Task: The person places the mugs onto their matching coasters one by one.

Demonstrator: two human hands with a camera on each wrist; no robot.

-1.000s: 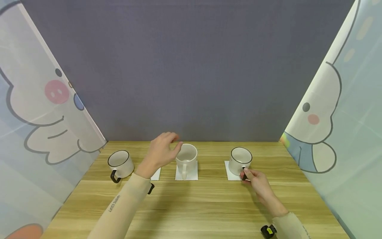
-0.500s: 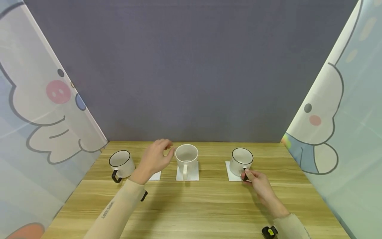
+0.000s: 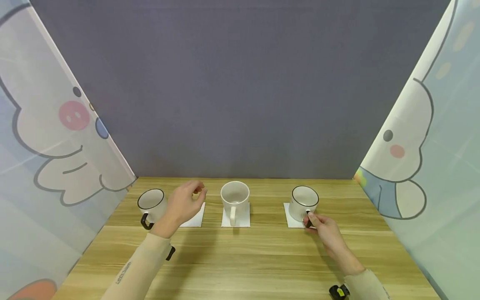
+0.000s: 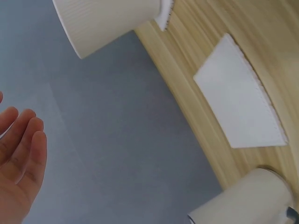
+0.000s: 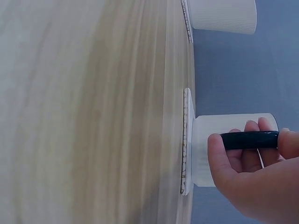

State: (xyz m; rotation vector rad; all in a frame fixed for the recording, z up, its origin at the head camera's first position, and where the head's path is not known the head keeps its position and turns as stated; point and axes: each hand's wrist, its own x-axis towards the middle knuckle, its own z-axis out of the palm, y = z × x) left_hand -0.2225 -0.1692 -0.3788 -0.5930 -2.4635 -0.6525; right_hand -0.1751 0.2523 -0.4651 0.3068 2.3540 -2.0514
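Note:
My right hand [image 3: 330, 235] grips the black handle [image 5: 250, 140] of a white mug with a black rim [image 3: 300, 208], which stands on a white square coaster [image 3: 291, 221] at the right. My left hand [image 3: 183, 204] is raised over the left part of the table with loosely bent fingers and nothing in them. Below it lies a white coaster [image 4: 240, 98] with no mug on it. To its left, partly hidden by the wrist, stands another black-rimmed mug [image 3: 151, 204] with a black handle. An all-white mug [image 3: 235, 200] stands on the middle coaster [image 3: 244, 221], handle toward me.
The wooden table [image 3: 255, 258] ends at a grey backdrop [image 3: 240, 91]. Curtains with cartoon animals hang at the left [image 3: 48, 166] and right [image 3: 442, 187]. Small black devices sit at both wrists.
My left hand has moved left and a little down, away from the all-white mug toward the left mug, uncovering more of the left coaster. My right hand stays on the mug handle.

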